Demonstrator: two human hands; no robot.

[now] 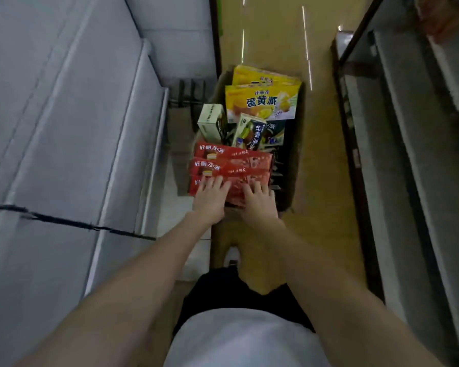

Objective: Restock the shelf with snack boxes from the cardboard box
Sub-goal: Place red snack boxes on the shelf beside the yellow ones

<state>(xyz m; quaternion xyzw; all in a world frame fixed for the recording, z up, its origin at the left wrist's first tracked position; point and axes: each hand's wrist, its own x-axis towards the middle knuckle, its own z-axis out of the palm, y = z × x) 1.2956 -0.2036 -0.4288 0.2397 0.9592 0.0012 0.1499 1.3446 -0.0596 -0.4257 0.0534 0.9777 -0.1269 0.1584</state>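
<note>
Now I have both hands, left [210, 198] and right [259, 201], fingers spread on the nearest red box [231, 185] in the carton [293, 165]; next: grip, lift to shelf [64, 115].

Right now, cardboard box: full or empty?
Nearly full. The cardboard box holds red boxes, yellow boxes and smaller tilted ones; both hands rest on the nearest red box.
</note>
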